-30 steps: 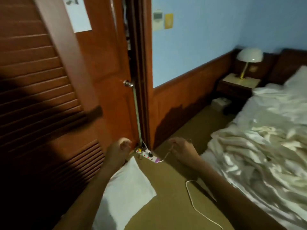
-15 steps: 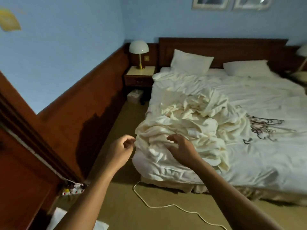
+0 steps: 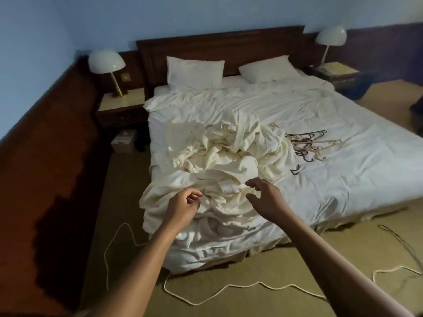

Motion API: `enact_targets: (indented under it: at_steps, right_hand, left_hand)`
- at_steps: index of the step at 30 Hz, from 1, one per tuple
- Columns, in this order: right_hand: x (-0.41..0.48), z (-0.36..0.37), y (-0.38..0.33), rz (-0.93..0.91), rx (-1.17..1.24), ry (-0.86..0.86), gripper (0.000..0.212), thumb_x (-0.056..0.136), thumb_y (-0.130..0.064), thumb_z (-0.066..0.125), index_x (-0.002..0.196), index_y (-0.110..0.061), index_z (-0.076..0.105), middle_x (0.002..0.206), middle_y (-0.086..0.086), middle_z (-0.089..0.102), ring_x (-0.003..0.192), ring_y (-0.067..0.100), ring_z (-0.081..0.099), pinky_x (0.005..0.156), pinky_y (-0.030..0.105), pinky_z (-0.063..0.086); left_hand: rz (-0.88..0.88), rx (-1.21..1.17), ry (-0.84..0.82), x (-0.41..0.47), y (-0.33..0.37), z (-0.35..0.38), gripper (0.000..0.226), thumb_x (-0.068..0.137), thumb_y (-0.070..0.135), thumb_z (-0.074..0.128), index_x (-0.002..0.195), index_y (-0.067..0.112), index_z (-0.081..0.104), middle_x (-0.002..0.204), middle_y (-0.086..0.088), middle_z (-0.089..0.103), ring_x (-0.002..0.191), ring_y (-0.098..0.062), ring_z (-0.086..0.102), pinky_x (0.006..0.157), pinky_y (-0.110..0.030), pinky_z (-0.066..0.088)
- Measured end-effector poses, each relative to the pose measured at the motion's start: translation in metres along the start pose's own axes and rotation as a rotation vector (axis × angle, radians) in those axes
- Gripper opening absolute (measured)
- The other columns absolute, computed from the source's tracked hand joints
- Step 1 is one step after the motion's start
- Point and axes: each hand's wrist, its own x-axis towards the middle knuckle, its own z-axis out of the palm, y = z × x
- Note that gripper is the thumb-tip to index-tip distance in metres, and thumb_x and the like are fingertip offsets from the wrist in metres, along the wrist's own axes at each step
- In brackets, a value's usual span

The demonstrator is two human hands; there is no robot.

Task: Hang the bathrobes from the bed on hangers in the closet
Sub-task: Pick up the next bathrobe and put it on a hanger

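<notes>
Cream cotton, soft and badly crumpled: the bathrobes (image 3: 219,156) lie in one heap on the bed (image 3: 354,184). The heap runs from the middle of the mattress down to the foot corner nearest the wood-panelled wall, and the lowest folds spill over the foot edge. I can't count the robes, since sleeves, belts and bodies are all wound together. One twisted belt or rolled lapel shows up near the top of the pile.

I'd expect them to be limp and fairly light singly, but draggy. A pull on any loose fold will likely bring its neighbours along. The sensible hold is a collar or shoulder seam, so that one robe lifts clear and hangs straight for a hanger. A paler, whiter strip near the foot edge may be such a collar or a label; it's too small for me to tell.

The right hand (image 3: 266,199) hovers over that strip with fingers spread and nothing in it; whether the fingertips touch the cloth I can't tell. The left hand (image 3: 183,208) hangs just over the heap's near edge, fingers loosely curled, also holding nothing.

A tangle of hangers (image 3: 307,143), dark and pale, lies on the sheet against the heap's far side, towards the middle of the bed. The closet is out of sight.
</notes>
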Motion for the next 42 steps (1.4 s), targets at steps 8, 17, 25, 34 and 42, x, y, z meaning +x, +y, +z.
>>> enact_targets:
  at_steps: [8,17,25,34,42]
  right_hand:
    - [0.096,-0.002,0.065,0.092,-0.024,-0.047,0.039,0.09,-0.019,0.069,0.129,-0.02,0.064,0.124,0.002,0.064,0.114,0.021,0.062,0.09,0.029,0.045]
    - [0.284,-0.016,0.15,0.086,-0.081,-0.189,0.04,0.089,-0.013,0.068,0.129,-0.013,0.065,0.127,0.01,0.065,0.119,0.027,0.061,0.094,0.029,0.043]
    - [0.477,-0.007,0.207,0.037,-0.242,-0.253,0.059,0.088,-0.027,0.069,0.142,-0.014,0.049,0.139,0.019,0.05,0.127,0.038,0.05,0.107,0.045,0.043]
    - [0.638,0.04,0.267,0.122,-0.474,-0.359,0.136,0.064,-0.05,0.09,0.158,-0.038,-0.008,0.166,0.014,-0.021,0.153,0.045,-0.001,0.116,0.067,0.015]
    - [0.594,0.036,0.263,-0.095,-0.184,-0.102,0.034,0.075,-0.005,0.049,0.1,-0.013,0.07,0.096,0.014,0.072,0.093,0.037,0.065,0.077,0.041,0.053]
  left_hand:
    - [-0.044,0.068,-0.099,0.089,0.005,0.063,0.02,0.092,0.009,0.063,0.101,0.024,0.071,0.096,0.009,0.071,0.087,-0.004,0.064,0.074,-0.017,0.047]
    - [-0.231,0.261,-0.056,0.221,-0.003,0.185,0.091,0.082,0.065,0.072,0.157,0.033,0.032,0.163,-0.005,0.031,0.149,-0.031,0.031,0.118,-0.053,0.032]
    - [-0.413,0.515,-0.279,0.284,-0.027,0.275,0.116,0.073,0.084,0.061,0.162,0.043,-0.002,0.171,0.003,-0.014,0.157,-0.027,-0.013,0.122,-0.064,-0.001]
    - [-0.464,0.575,-0.062,0.319,-0.066,0.315,0.077,0.086,0.066,0.063,0.155,0.041,0.037,0.167,0.002,0.029,0.156,-0.027,0.017,0.119,-0.066,0.008]
    - [-0.489,0.519,-0.098,0.32,-0.063,0.307,0.082,0.081,0.067,0.066,0.153,0.04,0.039,0.165,0.006,0.031,0.155,-0.022,0.018,0.12,-0.062,0.009]
